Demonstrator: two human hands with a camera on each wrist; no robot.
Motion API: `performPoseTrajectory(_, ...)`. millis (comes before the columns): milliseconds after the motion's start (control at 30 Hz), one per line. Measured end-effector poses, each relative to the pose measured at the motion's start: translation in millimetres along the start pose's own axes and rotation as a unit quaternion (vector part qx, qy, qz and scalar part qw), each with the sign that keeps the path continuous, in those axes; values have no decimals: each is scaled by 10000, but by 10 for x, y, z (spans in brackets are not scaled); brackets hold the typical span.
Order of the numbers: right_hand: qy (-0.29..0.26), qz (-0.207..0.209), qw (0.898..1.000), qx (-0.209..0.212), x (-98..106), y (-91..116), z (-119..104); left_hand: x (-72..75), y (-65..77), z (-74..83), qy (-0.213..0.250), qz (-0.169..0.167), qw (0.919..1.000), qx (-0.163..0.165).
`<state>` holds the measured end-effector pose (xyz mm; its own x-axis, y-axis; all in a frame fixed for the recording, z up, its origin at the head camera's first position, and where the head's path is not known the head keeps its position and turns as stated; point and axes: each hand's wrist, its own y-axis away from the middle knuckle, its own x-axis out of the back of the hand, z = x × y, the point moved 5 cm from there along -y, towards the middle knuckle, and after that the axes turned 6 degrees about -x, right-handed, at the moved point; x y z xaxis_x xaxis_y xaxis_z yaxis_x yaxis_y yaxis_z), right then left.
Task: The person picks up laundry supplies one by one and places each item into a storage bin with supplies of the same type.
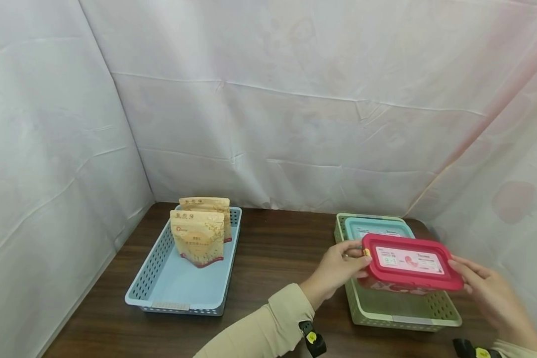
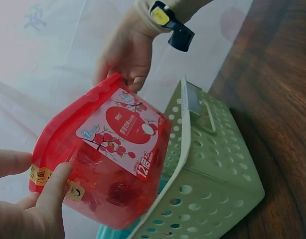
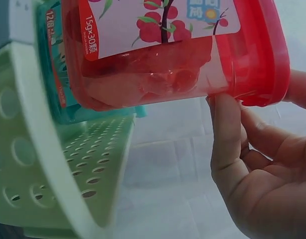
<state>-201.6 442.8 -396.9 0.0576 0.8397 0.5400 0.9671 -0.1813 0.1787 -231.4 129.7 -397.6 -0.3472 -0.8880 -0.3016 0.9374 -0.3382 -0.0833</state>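
Note:
A red plastic box [image 1: 409, 262] with a lid and a printed label is held level over the green basket [image 1: 398, 318]. At its left end my left hand [image 1: 337, 268] grips it, the thumb near a yellow seal. My right hand [image 1: 492, 288] holds the opposite end, thumb on the lid's edge and fingers below. Through the red wall in the left wrist view, small wrapped pieces [image 2: 120, 191] show inside. A teal box [image 1: 376, 226] sits at the back of the green basket, partly hidden by the red one.
On the left of the dark wooden table [image 1: 286, 258] stands a light blue basket [image 1: 188, 293]. Two tan pouches stand upright in it, a front pouch [image 1: 199, 238] and a back pouch [image 1: 208, 203]. White sheeting [image 1: 268, 124] hangs behind and at both sides.

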Motion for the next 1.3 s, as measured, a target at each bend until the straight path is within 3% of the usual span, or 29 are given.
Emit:
performPoseTrajectory(133, 168, -134, 9997, -128, -20, -19, 25, -1, -7, -46, -42, 46, 10000, 27)
performPoseTrajectory(367, -300, -171, 9991, -258, -79, -70, 127, 23, -29, -199, -317, 159, 9993, 112)
performPoseTrajectory(533, -193, -176, 9992, -302, -145, -106, 176, 45, -46, -290, -396, 213, 9989, 145)
performPoseTrajectory(867, -285, -403, 9952, -845, -256, -184, 293, 60, -75, -417, -613, 404, 9968, 330)
performPoseTrajectory(1033, -262, -411, 9946, -919, -286, -209, 313, 46, -87, -482, -769, 465, 9952, 392)
performPoseTrajectory(1300, 218, -355, 9938, -1028, -322, -215, 270, 40, -86, -491, -1314, 418, 9896, 414)
